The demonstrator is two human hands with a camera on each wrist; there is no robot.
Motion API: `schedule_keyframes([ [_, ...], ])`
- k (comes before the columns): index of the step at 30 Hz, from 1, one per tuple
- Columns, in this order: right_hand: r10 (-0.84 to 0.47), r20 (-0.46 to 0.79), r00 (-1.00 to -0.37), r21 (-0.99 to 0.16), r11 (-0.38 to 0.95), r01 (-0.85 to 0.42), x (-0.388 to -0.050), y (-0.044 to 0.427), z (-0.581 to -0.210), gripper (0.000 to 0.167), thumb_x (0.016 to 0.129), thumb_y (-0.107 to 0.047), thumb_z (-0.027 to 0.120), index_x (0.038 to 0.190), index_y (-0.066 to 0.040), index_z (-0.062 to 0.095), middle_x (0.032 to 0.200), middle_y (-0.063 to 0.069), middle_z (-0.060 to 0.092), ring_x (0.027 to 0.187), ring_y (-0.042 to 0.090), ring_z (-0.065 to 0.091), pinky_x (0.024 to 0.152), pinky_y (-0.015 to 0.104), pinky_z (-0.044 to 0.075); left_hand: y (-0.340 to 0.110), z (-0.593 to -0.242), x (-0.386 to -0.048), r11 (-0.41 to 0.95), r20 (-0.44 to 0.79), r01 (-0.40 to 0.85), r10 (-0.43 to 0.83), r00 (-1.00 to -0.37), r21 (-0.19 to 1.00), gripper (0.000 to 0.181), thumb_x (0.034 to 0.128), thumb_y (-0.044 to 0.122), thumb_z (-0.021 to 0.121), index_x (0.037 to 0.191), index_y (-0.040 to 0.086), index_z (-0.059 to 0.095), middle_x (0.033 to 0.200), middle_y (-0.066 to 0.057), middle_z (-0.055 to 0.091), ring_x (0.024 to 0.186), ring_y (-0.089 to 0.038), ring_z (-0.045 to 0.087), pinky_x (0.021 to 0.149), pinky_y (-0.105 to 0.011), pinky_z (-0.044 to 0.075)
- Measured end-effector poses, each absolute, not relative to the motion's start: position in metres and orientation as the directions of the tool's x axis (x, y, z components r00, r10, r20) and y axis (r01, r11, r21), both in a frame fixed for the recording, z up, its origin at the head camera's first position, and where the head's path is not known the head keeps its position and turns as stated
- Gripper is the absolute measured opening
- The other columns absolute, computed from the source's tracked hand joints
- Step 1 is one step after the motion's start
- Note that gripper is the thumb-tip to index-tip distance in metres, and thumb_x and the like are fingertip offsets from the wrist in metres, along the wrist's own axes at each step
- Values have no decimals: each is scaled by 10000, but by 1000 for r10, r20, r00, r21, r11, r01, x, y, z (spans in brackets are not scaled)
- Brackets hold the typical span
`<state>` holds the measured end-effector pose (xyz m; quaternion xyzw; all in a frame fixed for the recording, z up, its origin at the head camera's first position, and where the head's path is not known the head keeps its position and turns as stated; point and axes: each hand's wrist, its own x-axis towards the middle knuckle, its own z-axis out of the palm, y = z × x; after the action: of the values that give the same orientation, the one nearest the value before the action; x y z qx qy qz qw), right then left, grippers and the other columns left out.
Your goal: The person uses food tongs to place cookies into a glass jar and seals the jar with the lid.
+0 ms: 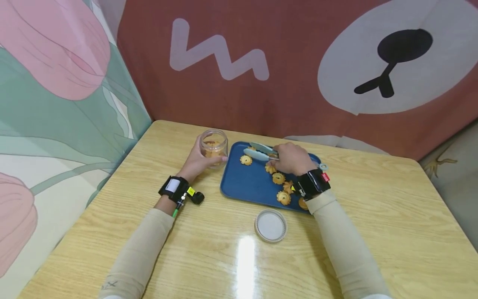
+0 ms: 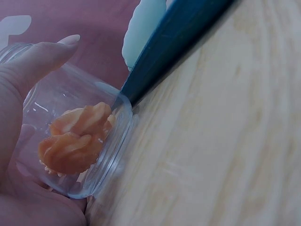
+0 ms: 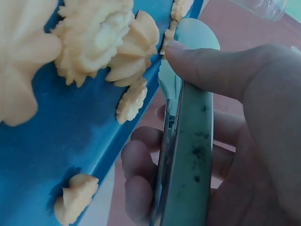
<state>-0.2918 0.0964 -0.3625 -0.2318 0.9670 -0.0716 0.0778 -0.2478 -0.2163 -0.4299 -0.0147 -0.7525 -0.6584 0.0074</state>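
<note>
A clear jar (image 1: 225, 145) stands at the table's back left, and my left hand (image 1: 198, 162) grips it around the side. Through its wall, in the left wrist view, piped butter cookies (image 2: 75, 150) show at the bottom. My right hand (image 1: 292, 159) holds a pair of tongs (image 1: 255, 155) with pale green tips, thumb along the handle in the right wrist view. The tips hover at the back of a blue tray (image 1: 242, 182). One cookie (image 3: 168, 37) is close by them; whether they touch it, I cannot tell.
Several more cookies (image 1: 278, 178) lie on the tray, mostly on its right half. A round lid (image 1: 271, 225) lies on the wooden table (image 1: 209, 249) in front of the tray. A printed wall (image 1: 231, 99) rises behind the table.
</note>
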Motion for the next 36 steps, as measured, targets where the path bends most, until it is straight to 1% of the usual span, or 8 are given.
schedule_keyframes([
  [6, -466, -95, -879, -165, 879, -448, -290, 99, -361, 609, 975, -400, 740, 1437, -22, 621, 1246, 178, 747, 1059, 332, 720, 926, 542, 599, -216, -433, -249, 136, 48, 50, 17, -999, 989, 1033, 800, 219, 934, 1600, 344, 294, 1590, -137, 432, 1447, -299, 459, 1247, -512, 348],
  [14, -470, -67, -880, -150, 877, -457, -291, 104, -358, 585, 975, -394, 746, 1415, -25, 636, 1231, 176, 751, 1052, 334, 720, 930, 539, 594, -216, -435, -254, 140, 54, 54, 7, -999, 989, 1049, 783, 244, 948, 1600, 351, 299, 1605, -128, 426, 1461, -282, 448, 1251, -510, 344],
  [20, -494, -27, -869, -158, 861, -484, -291, 105, -355, 503, 976, -365, 752, 1330, -13, 689, 1100, 162, 756, 945, 306, 695, 845, 497, 585, -216, -436, -254, 141, 43, 44, 10, -999, 989, 1043, 788, 257, 945, 1597, 366, 295, 1599, -116, 429, 1459, -283, 446, 1245, -512, 349],
  [27, -517, 81, -852, -156, 838, -523, -290, 99, -344, 346, 934, -352, 805, 1062, -37, 742, 896, 103, 640, 827, 267, 572, 723, 422, 475, -216, -435, -250, 132, 39, 41, 13, -999, 990, 1022, 805, 233, 931, 1596, 363, 296, 1568, -114, 456, 1437, -291, 466, 1232, -505, 367],
  [29, -533, 110, -839, -152, 825, -544, -289, 97, -340, 335, 928, -353, 813, 1045, -46, 744, 870, 91, 634, 811, 256, 572, 721, 413, 462, -216, -434, -250, 134, 41, 42, 12, -999, 990, 1026, 811, 221, 926, 1603, 352, 287, 1580, -122, 446, 1447, -290, 455, 1238, -502, 356],
  [32, -547, 119, -828, -161, 813, -560, -285, 93, -331, 351, 939, -352, 802, 1103, -47, 747, 818, 78, 637, 767, 241, 595, 695, 396, 467, -215, -432, -249, 133, 36, 37, 11, -999, 990, 1030, 822, 194, 914, 1614, 332, 270, 1597, -136, 425, 1462, -301, 438, 1248, -507, 341],
  [34, -554, 112, -825, -167, 808, -565, -282, 90, -325, 367, 954, -347, 786, 1150, -40, 737, 818, 92, 645, 758, 244, 612, 688, 396, 479, -215, -432, -249, 130, 30, 32, 12, -999, 991, 1032, 830, 169, 902, 1622, 316, 257, 1612, -149, 408, 1475, -315, 423, 1255, -517, 329],
  [36, -554, 102, -826, -169, 809, -563, -279, 87, -320, 408, 963, -351, 776, 1214, -34, 729, 878, 111, 695, 774, 250, 645, 698, 399, 519, -215, -431, -250, 128, 22, 23, 13, -1000, 992, 1033, 836, 146, 892, 1629, 301, 248, 1618, -159, 397, 1481, -332, 414, 1257, -528, 323],
])
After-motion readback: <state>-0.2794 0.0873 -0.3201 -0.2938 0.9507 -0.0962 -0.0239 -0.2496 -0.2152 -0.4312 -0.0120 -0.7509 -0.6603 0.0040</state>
